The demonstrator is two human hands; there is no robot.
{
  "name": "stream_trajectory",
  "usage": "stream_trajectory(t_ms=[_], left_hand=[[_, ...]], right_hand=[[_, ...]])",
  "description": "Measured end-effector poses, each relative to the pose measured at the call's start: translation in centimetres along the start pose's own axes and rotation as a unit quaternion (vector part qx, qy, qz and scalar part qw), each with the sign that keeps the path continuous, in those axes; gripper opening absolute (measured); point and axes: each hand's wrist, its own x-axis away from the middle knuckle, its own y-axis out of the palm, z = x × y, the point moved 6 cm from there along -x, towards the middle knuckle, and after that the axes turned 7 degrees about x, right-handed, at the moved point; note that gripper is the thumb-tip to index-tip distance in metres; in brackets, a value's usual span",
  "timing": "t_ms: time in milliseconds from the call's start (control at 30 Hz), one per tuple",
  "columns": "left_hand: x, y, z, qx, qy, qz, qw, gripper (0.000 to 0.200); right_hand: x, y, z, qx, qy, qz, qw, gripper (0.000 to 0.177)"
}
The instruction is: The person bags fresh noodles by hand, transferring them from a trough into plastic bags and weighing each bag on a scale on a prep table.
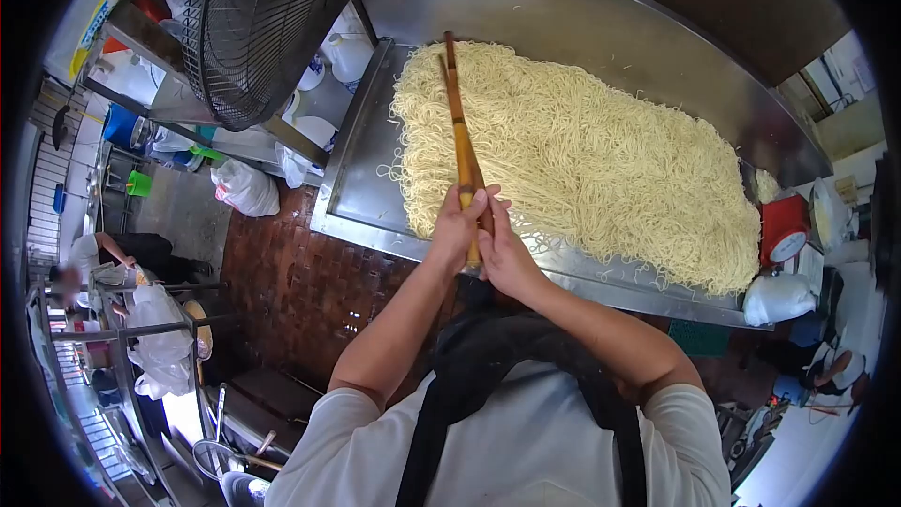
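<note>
A wide, thick layer of pale yellow noodles [601,160] covers much of a metal table [361,164]. Two long brown bamboo sticks [459,127] reach from my hands over the left part of the noodles, their far tips close together near the back edge of the pile. My left hand [455,230] is wrapped round the near part of the sticks. Beside it on the right, my right hand [505,249] also closes on the sticks. Both hands are near the table's front edge.
A large fan [253,38] stands at upper left. A red scale [784,228] and a white bag [779,299] sit at the table's right end. Another white bag [246,188] rests on the floor. One person [122,249] is at far left, another [835,366] at far right.
</note>
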Motion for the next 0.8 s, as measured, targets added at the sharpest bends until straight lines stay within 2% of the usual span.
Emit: stream_trajectory(t_ms=[67,100,133,167,200,233,300,367,433,467,567,600,733,800], left_hand=[[0.7,-1.3,2.2,-0.019,0.005,-0.019,1.000,0.035],[0.5,-3.5,2.4,-0.004,-0.022,-0.027,0.999,0.032],[1.1,-4.8,3.2,-0.045,-0.012,-0.006,0.999,0.036],[1.7,-6.1,4.1,-0.087,0.000,0.014,0.996,0.041],[2.2,-8.3,5.2,-0.231,0.015,0.058,0.971,0.046],[2.5,-11.0,6.4,-0.371,0.031,0.099,0.923,0.051],[2.7,-16.3,8.1,-0.574,0.213,0.123,0.781,0.058],[3.1,-20.7,9.0,-0.655,0.304,0.137,0.678,0.060],[3.2,-23.1,9.3,-0.734,0.141,0.185,0.638,0.061],[2.5,-25.2,8.4,-0.769,0.089,0.185,0.605,0.060],[1.3,-27.5,6.1,-0.810,0.093,0.200,0.543,0.063],[0.6,-28.1,5.7,-0.811,0.064,0.222,0.538,0.068],[-1.6,-28.7,5.9,-0.811,0.097,0.220,0.533,0.066],[-2.9,-29.8,6.5,-0.817,0.074,0.222,0.527,0.065]], right_hand=[[-0.9,1.3,-1.1,-0.011,0.011,-0.105,0.994,0.067],[-0.7,1.7,-1.5,-0.015,0.012,-0.169,0.985,0.071],[-0.5,2.0,-1.4,-0.098,-0.059,-0.194,0.974,0.070],[0.0,1.4,-0.5,-0.051,-0.088,-0.187,0.977,0.066],[0.5,0.4,-0.2,-0.002,-0.118,-0.179,0.977,0.062],[0.9,-0.8,0.1,0.048,-0.150,-0.170,0.973,0.058],[2.8,-4.1,2.1,0.056,-0.044,-0.131,0.989,0.047],[4.8,-6.7,6.1,-0.003,0.027,-0.091,0.995,0.043],[6.9,-8.5,8.9,0.002,0.083,-0.055,0.995,0.041],[7.9,-9.1,10.0,0.003,0.110,-0.036,0.993,0.040],[10.3,-9.9,11.1,-0.002,0.122,-0.034,0.992,0.039],[10.7,-10.3,10.8,0.010,0.126,-0.038,0.991,0.039],[12.6,-12.5,10.6,0.036,0.155,-0.028,0.987,0.039],[13.8,-14.0,11.7,0.034,0.169,-0.008,0.985,0.040]])
